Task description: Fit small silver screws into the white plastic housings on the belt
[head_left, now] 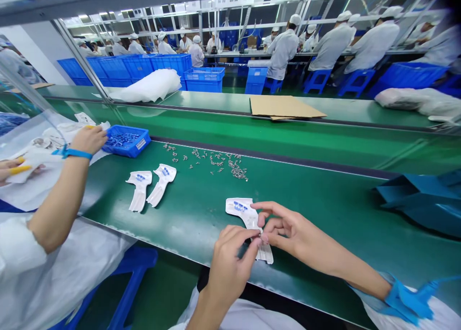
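Note:
A white plastic part [242, 210] with blue inserts lies on the green bench near its front edge. My left hand [232, 253] pinches at the part's narrow handle end, fingertips pressed together on something tiny I cannot make out. My right hand [284, 226] meets it from the right, fingers curled in a pinch on the same spot of the part. Beyond the part, a scatter of small metal pieces [230, 165] lies on the bench.
Two more white parts [151, 186] lie to the left. A co-worker's arm [61, 195] with a blue wristband reaches toward a blue tray [126, 140] of small pieces. Blue folded material [421, 200] sits at right. Cardboard [283, 106], white bags and blue crates lie beyond; several workers sit behind.

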Tool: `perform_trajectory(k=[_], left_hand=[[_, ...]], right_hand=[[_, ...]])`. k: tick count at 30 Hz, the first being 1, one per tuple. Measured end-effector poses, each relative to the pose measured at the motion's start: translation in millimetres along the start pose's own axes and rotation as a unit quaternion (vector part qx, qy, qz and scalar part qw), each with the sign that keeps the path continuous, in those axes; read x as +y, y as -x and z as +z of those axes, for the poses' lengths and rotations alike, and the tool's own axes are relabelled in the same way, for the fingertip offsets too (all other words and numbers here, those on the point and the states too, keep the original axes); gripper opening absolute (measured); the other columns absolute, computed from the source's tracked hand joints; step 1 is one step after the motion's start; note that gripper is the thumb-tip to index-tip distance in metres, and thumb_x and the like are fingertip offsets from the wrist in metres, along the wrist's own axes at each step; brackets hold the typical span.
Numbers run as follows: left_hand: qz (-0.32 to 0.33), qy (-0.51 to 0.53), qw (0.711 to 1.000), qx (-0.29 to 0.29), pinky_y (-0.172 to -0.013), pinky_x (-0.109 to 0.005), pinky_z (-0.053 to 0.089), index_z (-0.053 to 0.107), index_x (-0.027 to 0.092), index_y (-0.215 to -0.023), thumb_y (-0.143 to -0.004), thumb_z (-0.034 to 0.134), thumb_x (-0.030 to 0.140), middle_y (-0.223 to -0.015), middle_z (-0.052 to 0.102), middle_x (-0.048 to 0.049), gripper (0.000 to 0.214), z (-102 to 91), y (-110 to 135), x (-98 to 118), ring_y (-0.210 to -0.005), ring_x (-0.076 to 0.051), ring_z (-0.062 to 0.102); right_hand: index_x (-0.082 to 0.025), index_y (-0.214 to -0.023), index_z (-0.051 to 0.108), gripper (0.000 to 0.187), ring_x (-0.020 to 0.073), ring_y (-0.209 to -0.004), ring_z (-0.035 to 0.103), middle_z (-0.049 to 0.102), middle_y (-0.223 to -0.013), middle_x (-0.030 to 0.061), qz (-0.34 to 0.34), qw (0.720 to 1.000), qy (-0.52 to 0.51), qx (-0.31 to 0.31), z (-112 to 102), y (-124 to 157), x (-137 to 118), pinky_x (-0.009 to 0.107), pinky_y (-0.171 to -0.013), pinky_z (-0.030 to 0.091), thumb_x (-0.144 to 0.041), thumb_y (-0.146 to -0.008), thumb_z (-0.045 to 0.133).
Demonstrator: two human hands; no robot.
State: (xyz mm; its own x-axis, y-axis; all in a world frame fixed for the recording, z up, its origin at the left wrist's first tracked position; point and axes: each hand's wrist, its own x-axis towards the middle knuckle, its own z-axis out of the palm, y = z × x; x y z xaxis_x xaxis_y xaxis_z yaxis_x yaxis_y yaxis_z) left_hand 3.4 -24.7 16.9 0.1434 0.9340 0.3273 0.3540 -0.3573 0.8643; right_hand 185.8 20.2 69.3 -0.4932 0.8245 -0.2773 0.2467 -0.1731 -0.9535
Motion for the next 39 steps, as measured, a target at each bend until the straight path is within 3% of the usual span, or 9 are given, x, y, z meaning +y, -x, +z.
perform_trajectory(k=[4, 8, 12, 14, 17, 20, 24, 33, 39], left_hand=[[-0.010, 0.006, 1.000, 0.012, -0.074, -0.031, 0.050, 0.068, 0.023, -0.095, -0.093, 0.059, 0.016, -0.088, 0.072, -0.0004, 0.011, -1.6, 0.5, 1.8, -0.081, -0.017, 0.064], [0.051, -0.065, 0.988, 0.127, -0.072, -0.032, 0.050, 0.063, 0.022, -0.094, -0.091, 0.059, 0.012, -0.083, 0.069, -0.0015, 0.011, 6.5, 0.5, 0.6, -0.079, -0.017, 0.065], [0.104, -0.120, 0.970, 0.185, -0.072, -0.032, 0.051, 0.059, 0.022, -0.094, -0.090, 0.058, 0.009, -0.081, 0.068, -0.0011, 0.014, 11.8, 1.0, 0.7, -0.080, -0.017, 0.066], [0.100, -0.131, 0.973, 0.160, -0.076, -0.033, 0.052, 0.060, 0.022, -0.099, -0.091, 0.058, 0.011, -0.085, 0.069, -0.0021, 0.014, 9.2, 1.1, 1.2, -0.084, -0.018, 0.066], [0.071, -0.162, 0.982, 0.070, -0.091, -0.039, 0.051, 0.057, 0.021, -0.117, -0.092, 0.061, 0.019, -0.111, 0.068, -0.0080, 0.025, 2.1, 0.9, -1.2, -0.106, -0.023, 0.063], [0.051, -0.221, 0.974, -0.026, -0.105, -0.048, 0.044, 0.050, 0.019, -0.133, -0.091, 0.064, 0.034, -0.140, 0.055, -0.0128, 0.046, -1.9, 1.8, -8.0, -0.133, -0.031, 0.046], [0.038, -0.274, 0.955, -0.110, -0.108, -0.053, 0.040, 0.044, 0.018, -0.140, -0.091, 0.062, 0.046, -0.153, 0.042, -0.0128, 0.059, -0.4, 3.4, -14.8, -0.144, -0.035, 0.033], [0.026, -0.286, 0.949, -0.133, -0.108, -0.054, 0.039, 0.047, 0.018, -0.140, -0.089, 0.066, 0.047, -0.155, 0.040, -0.0125, 0.061, 0.6, 2.1, -15.1, -0.144, -0.035, 0.033], [0.022, -0.271, 0.954, -0.128, -0.109, -0.053, 0.038, 0.049, 0.019, -0.138, -0.089, 0.066, 0.047, -0.154, 0.042, -0.0091, 0.059, 0.5, 1.3, -13.6, -0.143, -0.034, 0.034]], right_hand=[[-0.024, -0.124, 0.055, 0.043, 0.0138, -0.077, 0.063, 0.062, -0.099, 0.0020, 0.010, 1.000, 0.006, 0.000, 0.5, 0.0, 0.1, 0.028, -0.073, 0.051, -0.041, -0.086, 0.069], [-0.020, -0.103, 0.062, 0.037, 0.0153, -0.071, 0.059, 0.060, -0.073, -0.0017, 0.033, 0.999, -0.014, 0.032, 12.4, -5.0, 9.4, 0.027, -0.067, 0.048, -0.054, -0.088, 0.063], [-0.020, -0.087, 0.060, 0.043, 0.0138, -0.066, 0.054, 0.059, -0.073, -0.0014, 0.024, 0.998, -0.045, 0.036, 21.6, -7.1, 10.5, 0.027, -0.063, 0.046, -0.063, -0.086, 0.061], [-0.020, -0.087, 0.060, 0.042, 0.0149, -0.069, 0.056, 0.060, -0.076, -0.0005, 0.018, 0.999, -0.020, 0.041, 16.6, -5.7, 6.7, 0.027, -0.065, 0.047, -0.063, -0.087, 0.059], [-0.022, -0.090, 0.063, 0.035, 0.0172, -0.076, 0.058, 0.065, -0.084, 0.0014, 0.009, 0.991, 0.127, 0.036, -1.5, -2.7, 0.8, 0.029, -0.070, 0.046, -0.055, -0.093, 0.054], [-0.022, -0.089, 0.065, 0.031, 0.0181, -0.074, 0.057, 0.067, -0.085, 0.0024, 0.006, 0.957, 0.289, -0.008, -17.6, -2.3, -2.2, 0.029, -0.067, 0.043, -0.046, -0.098, 0.047], [-0.022, -0.085, 0.064, 0.027, 0.0207, -0.079, 0.059, 0.067, -0.083, 0.0030, -0.004, 0.924, 0.378, -0.062, -19.9, -7.7, -3.6, 0.030, -0.069, 0.041, -0.038, -0.099, 0.046], [-0.022, -0.082, 0.059, 0.025, 0.0214, -0.077, 0.060, 0.067, -0.082, 0.0038, -0.020, 0.893, 0.442, -0.082, -18.8, -19.1, -5.8, 0.031, -0.067, 0.038, -0.030, -0.100, 0.044], [-0.023, -0.083, 0.058, 0.025, 0.0226, -0.082, 0.060, 0.067, -0.085, 0.0022, -0.004, 0.887, 0.448, -0.110, -20.9, -19.3, -7.0, 0.031, -0.070, 0.038, -0.032, -0.101, 0.043]])
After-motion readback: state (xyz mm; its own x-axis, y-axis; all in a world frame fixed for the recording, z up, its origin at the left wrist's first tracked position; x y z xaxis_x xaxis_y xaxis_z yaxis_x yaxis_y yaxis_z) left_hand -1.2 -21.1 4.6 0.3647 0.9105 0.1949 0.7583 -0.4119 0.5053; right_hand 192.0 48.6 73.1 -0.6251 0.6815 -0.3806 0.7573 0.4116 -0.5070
